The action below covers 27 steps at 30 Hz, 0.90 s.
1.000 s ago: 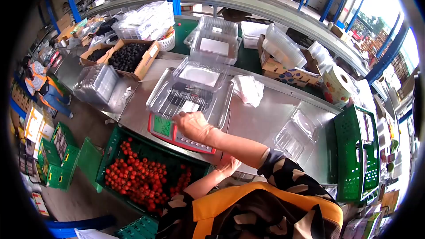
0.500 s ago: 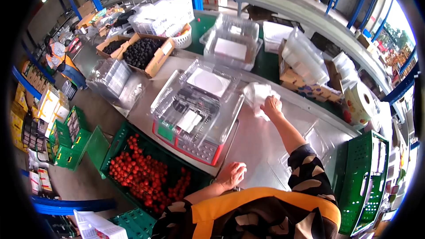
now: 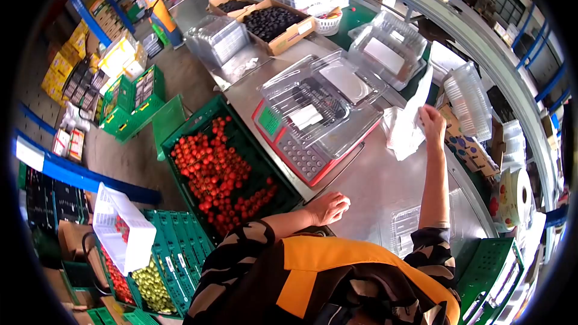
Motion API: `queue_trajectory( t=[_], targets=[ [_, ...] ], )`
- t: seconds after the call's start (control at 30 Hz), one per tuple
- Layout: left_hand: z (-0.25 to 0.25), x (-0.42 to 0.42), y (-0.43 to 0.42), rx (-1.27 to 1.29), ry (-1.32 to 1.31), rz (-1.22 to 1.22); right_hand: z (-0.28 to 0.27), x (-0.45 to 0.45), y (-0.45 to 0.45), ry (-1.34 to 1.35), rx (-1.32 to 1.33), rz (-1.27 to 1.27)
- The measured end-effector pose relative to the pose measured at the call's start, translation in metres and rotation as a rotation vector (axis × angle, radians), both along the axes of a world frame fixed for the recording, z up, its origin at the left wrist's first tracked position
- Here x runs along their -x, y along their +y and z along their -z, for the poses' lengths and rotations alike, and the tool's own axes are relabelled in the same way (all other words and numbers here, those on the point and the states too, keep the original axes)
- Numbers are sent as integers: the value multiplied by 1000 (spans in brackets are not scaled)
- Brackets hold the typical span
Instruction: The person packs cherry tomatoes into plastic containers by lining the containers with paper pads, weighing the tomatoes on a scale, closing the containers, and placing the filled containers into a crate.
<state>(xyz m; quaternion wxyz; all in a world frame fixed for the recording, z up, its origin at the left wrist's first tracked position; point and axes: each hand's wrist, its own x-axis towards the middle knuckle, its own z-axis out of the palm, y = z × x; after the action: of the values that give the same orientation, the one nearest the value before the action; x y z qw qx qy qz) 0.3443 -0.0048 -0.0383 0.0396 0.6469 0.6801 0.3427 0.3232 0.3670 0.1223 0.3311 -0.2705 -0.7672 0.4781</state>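
My right hand (image 3: 432, 123) pinches a thin white sheet (image 3: 425, 87) and lifts it above a soft white bundle (image 3: 402, 132) on the metal table; whether it is paper or plastic I cannot tell. Its fingers are closed at the sheet's edge. My left hand (image 3: 328, 207) rests near the table's front edge, fingers curled, with nothing visible in it. Left of the bundle, clear plastic punnets (image 3: 322, 99) with white pads in them lie on a red scale (image 3: 298, 159). A green crate (image 3: 171, 150) of red cherry tomatoes (image 3: 211, 168) stands beside my left forearm.
Boxes of dark grapes (image 3: 271, 24) and stacked clear punnets (image 3: 217, 39) stand at the back left. More clear trays (image 3: 385, 51), a label roll (image 3: 515, 195) and a green crate (image 3: 490, 277) line the right. A person (image 3: 159, 9) stands far left.
My right hand has raised the white sheet up from the bundle, stretching it upward. My left hand stays curled near the table edge. The camera view has turned left.
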Motion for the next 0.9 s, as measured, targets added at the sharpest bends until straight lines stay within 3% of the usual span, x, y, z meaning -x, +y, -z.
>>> queue_trajectory(
  t=[0.07, 0.17, 0.23, 0.33, 0.37, 0.43, 0.5, 0.57, 0.63, 0.73, 0.83, 0.9],
  targets=[
    [0, 1, 0, -1, 33, 1, -56, 24, -57, 34, -202, -162],
    [18, -2, 2, -51, -11, -7, -74, 75, -136, 71, -480, -362],
    [21, -6, -2, -51, 138, -5, -63, 105, -180, -24, -742, -449],
    [-6, -20, -43, -95, -100, -19, -30, 137, -220, -221, -843, -542],
    [-4, -19, -63, -145, -150, -79, -20, 139, -225, -264, -771, -555],
    [2, -22, -103, -245, -255, -187, -22, 129, -235, -94, -671, -502],
    [16, -20, -158, -289, -281, -390, -37, 99, -242, -29, -502, -310],
    [-3, -18, -221, -109, -396, -653, -25, 61, -237, 10, -322, -71],
    [27, -14, -271, -28, -385, -904, 33, 24, -198, 121, -746, 112],
    [42, 6, -302, 74, -291, -1015, 142, -64, -189, -282, -369, 99],
    [49, 41, -291, 117, -191, -940, 194, -145, -232, -485, -470, 130],
    [52, 62, -259, 154, -141, -864, 191, -173, -268, -545, -583, 234]
  ],
)
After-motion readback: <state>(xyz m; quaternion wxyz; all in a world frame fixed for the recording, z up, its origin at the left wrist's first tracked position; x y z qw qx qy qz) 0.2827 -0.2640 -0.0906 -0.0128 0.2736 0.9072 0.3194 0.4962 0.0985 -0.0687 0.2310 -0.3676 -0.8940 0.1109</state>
